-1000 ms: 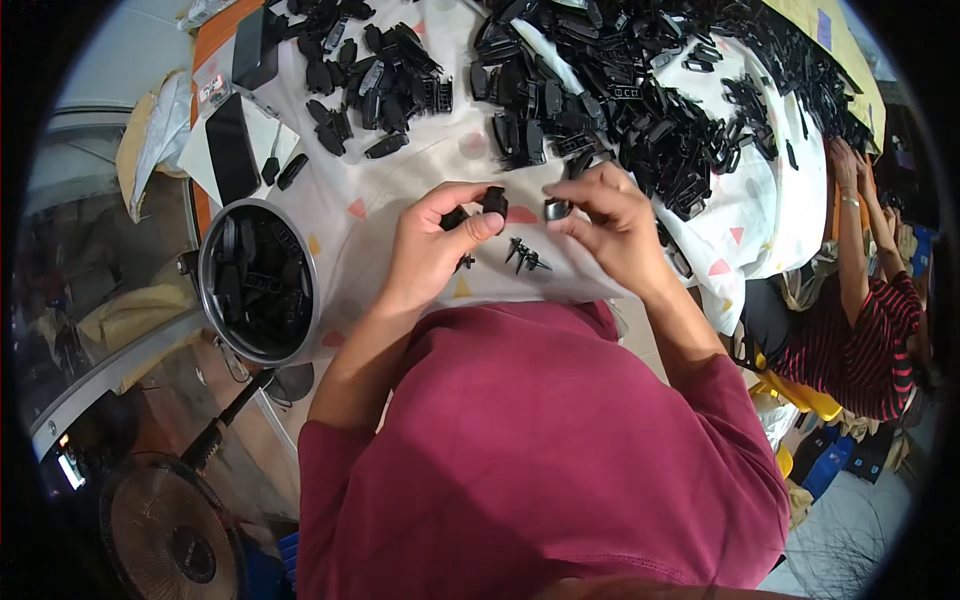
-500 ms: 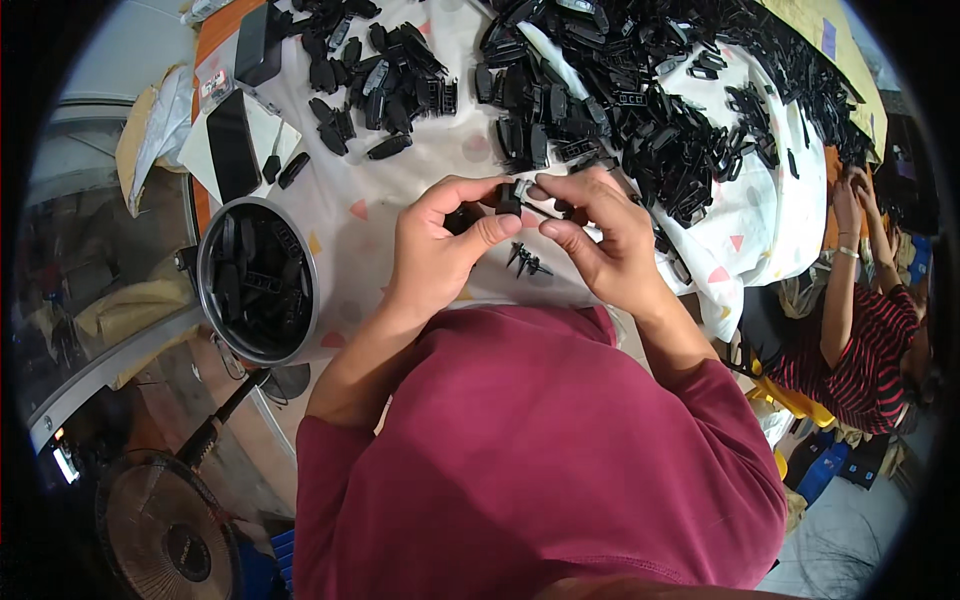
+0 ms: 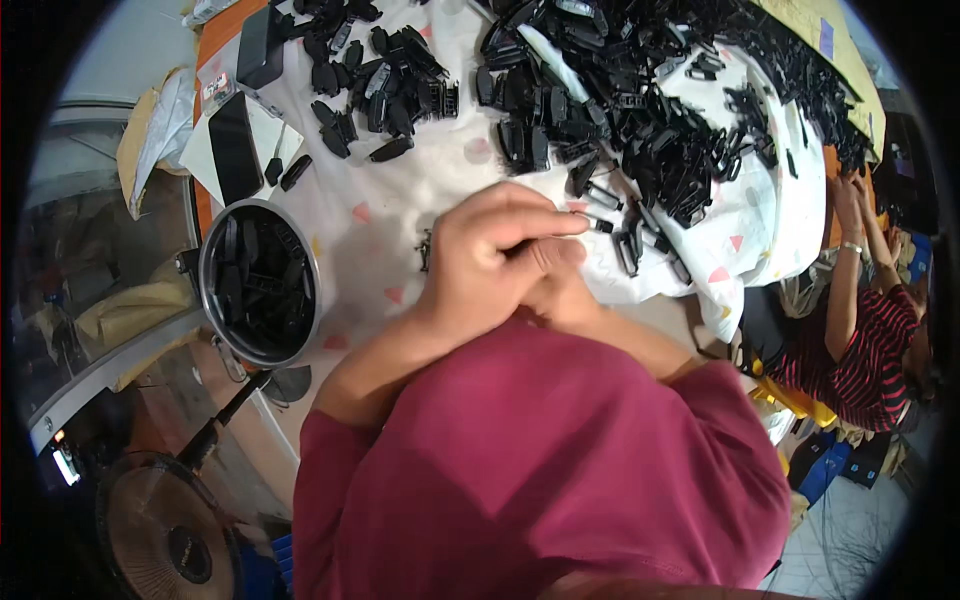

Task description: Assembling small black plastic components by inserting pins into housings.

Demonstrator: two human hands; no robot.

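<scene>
Over the near edge of the cloth-covered table, my two hands are pressed together. My left hand (image 3: 480,255) lies on top with its fingers curled and its index finger stretched to the right. What it holds, if anything, is hidden. My right hand (image 3: 562,295) is mostly covered by the left, and its fingers cannot be made out. Small dark parts (image 3: 426,250) stick out beside my left hand. Just right of the fingertips lie loose black plastic pieces (image 3: 627,250). Farther off spreads a large heap of black plastic parts (image 3: 560,110).
A smaller pile of black parts (image 3: 385,85) lies at the far left. Near it are a phone (image 3: 235,148) and a black box (image 3: 260,48). A round bin (image 3: 314,290) holding black parts stands left, above a fan (image 3: 180,535). A co-worker's arms (image 3: 846,270) reach in at right.
My hands came from working side by side on a small black part to being folded together, the left over the right. That part is hidden now. Black pieces show right of my hands.
</scene>
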